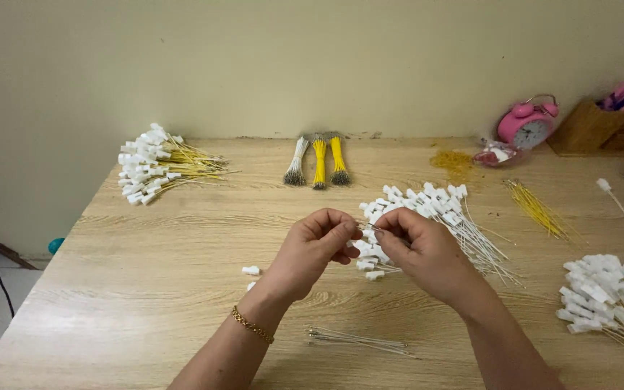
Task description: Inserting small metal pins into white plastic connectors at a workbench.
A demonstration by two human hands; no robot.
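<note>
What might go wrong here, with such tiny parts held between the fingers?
The left hand and right hand pinch a thin wire over a pile of white-capped wires; a slip might drop it into the pile. Two loose white caps lie near the left wrist and might get brushed away.

On the table, three wire bundles lie behind the hands, a clock at far right.
</note>
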